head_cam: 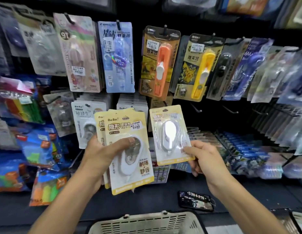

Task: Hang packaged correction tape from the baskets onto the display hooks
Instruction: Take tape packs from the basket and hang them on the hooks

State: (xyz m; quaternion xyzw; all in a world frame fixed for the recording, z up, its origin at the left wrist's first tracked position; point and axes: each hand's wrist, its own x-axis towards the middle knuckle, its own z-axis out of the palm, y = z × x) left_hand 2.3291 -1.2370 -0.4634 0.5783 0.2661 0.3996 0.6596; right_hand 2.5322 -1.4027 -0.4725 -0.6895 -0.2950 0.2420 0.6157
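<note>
Gripping a fanned stack of yellow packs (130,149), the left hand (103,154) has its thumb laid across the front pack's clear blister and its fingers curled behind. The right hand (205,159) pinches one more yellow pack (170,134) by its lower right corner, holding it upright just beside the stack and apart from it, with the white tape shell facing out. Both hands are raised in front of a dark display wall, level with its lower row of hooks. Right of the single pack, bare hooks (196,109) jut out from the wall. Behind the stack hang white packs (84,119). Above hang an orange tool pack (159,61) and a yellow one (197,68). Low in view sits the rim of a beige basket (146,220), and a dark phone (196,200) lies on the counter (146,196) to its right.
</note>
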